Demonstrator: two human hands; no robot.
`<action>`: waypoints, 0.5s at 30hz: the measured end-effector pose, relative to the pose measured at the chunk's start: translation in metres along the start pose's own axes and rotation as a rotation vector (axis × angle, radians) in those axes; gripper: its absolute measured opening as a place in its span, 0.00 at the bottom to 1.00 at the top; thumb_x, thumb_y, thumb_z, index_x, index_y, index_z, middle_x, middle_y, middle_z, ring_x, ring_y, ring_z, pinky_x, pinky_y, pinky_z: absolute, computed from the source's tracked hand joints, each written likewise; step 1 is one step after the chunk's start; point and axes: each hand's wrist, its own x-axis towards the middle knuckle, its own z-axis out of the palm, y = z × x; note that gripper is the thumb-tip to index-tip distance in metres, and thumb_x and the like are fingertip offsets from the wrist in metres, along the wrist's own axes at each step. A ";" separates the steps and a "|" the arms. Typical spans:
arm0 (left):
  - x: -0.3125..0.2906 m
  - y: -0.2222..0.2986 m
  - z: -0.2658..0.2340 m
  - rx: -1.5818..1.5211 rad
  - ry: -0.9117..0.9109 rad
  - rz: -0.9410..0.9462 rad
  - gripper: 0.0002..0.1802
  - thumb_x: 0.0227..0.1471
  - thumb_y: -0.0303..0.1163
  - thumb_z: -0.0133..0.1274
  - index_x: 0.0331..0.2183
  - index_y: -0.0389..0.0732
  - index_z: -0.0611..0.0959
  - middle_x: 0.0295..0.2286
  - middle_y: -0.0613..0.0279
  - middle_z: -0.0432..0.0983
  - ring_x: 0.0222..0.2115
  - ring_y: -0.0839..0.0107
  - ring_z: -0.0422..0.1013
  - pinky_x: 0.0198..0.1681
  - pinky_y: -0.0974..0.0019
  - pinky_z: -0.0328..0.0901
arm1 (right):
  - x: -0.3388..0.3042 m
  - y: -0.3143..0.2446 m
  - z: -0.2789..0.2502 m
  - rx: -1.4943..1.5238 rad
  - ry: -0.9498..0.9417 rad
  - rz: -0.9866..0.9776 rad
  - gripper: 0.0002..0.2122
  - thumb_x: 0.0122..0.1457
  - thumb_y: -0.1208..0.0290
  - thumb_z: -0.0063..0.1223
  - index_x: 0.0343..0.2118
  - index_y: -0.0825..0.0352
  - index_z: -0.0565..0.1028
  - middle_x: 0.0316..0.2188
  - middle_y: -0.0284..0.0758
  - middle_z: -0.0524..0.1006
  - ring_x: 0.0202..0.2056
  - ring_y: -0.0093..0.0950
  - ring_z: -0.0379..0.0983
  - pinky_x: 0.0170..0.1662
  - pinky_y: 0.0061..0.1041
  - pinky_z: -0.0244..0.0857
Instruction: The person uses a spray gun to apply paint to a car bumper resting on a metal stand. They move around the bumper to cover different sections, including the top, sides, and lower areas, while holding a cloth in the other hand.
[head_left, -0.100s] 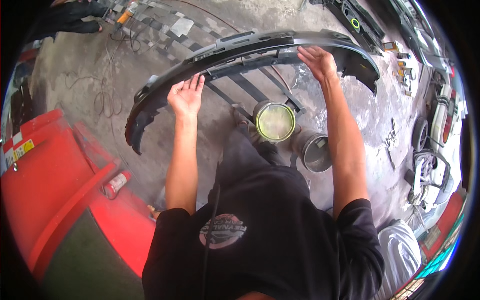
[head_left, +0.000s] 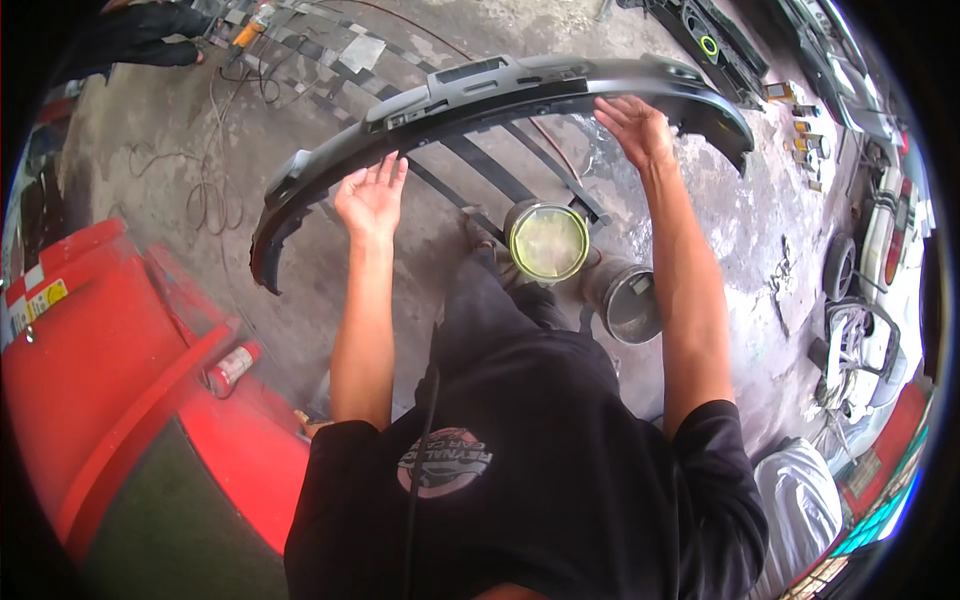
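A long curved car bumper [head_left: 450, 92], black with a grey upper strip, spans the space ahead of me above a stand of dark flat bars [head_left: 490, 168]. My left hand [head_left: 369, 198] is at its near edge, palm up, fingers stretched and fingertips at the rim. Further right, my right hand [head_left: 637, 130] is likewise open, its spread fingers overlapping the bumper's near edge. Neither hand is wrapped round it. Whether the fingertips carry any of its weight, I cannot tell. Below stand a bucket with a yellow-green rim [head_left: 549, 243] and a dark metal bucket [head_left: 632, 303].
On the left is a red car panel [head_left: 110, 350] with a red-and-white can [head_left: 232, 368] on it. Hoses and cables [head_left: 210, 195] lie across the concrete floor. Small bottles [head_left: 808, 140] and car parts [head_left: 860, 340] line the right side. Another person's legs [head_left: 150, 45] show at the upper left.
The bumper has rolled slightly, showing more of its grey upper strip and less of its inner underside; its ends sit a little higher. My hands have hardly moved.
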 end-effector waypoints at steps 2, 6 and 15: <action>-0.019 -0.020 -0.017 -0.010 0.051 -0.002 0.23 0.51 0.28 0.50 0.50 0.30 0.76 0.51 0.43 0.73 0.56 0.46 0.67 0.63 0.38 0.62 | -0.021 0.001 -0.015 -0.050 0.017 -0.001 0.14 0.67 0.78 0.39 0.51 0.80 0.66 0.48 0.50 0.72 0.59 0.55 0.71 0.61 0.54 0.70; -0.043 -0.021 -0.047 0.023 0.022 -0.050 0.22 0.51 0.28 0.51 0.49 0.33 0.79 0.53 0.44 0.73 0.58 0.46 0.67 0.64 0.39 0.61 | -0.041 0.039 -0.052 0.030 -0.025 0.027 0.23 0.61 0.81 0.40 0.59 0.81 0.61 0.55 0.52 0.67 0.59 0.55 0.70 0.60 0.53 0.71; -0.090 -0.051 -0.140 0.012 -0.092 -0.054 0.18 0.49 0.25 0.51 0.43 0.34 0.81 0.53 0.45 0.73 0.59 0.43 0.65 0.65 0.36 0.60 | -0.094 0.087 -0.118 0.043 -0.048 0.072 0.31 0.53 0.82 0.41 0.64 0.82 0.58 0.62 0.53 0.63 0.62 0.53 0.66 0.63 0.52 0.66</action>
